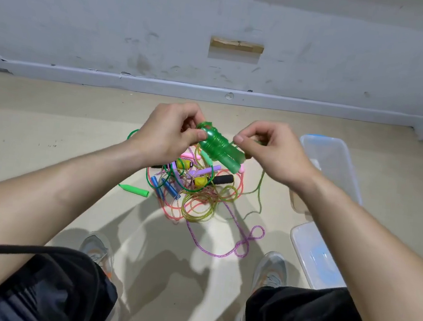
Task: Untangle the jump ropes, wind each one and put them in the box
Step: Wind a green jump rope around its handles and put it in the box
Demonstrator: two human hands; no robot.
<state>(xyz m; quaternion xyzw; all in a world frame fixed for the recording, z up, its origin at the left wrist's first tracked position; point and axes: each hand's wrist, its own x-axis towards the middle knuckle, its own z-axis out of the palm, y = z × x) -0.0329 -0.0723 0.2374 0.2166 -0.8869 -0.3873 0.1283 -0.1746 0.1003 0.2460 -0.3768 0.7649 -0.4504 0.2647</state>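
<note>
My left hand (167, 132) grips a pair of translucent green jump rope handles (220, 148) with green rope coiled round them, held above the floor. My right hand (267, 151) pinches the loose end of that green rope (258, 190), which trails down to the floor. Below the hands lies a tangled pile of jump ropes (196, 188): pink, yellow and green cords with blue, purple, yellow, black and pink handles. A purple braided rope (245, 242) loops out toward my right foot. A clear plastic box (329, 164) stands to the right.
The box's clear lid (316, 256) with a blue patch lies on the floor near my right shoe (271, 271). A bright green handle (134, 190) lies left of the pile. My left shoe (98, 250) and both knees are below. A white wall runs across the back.
</note>
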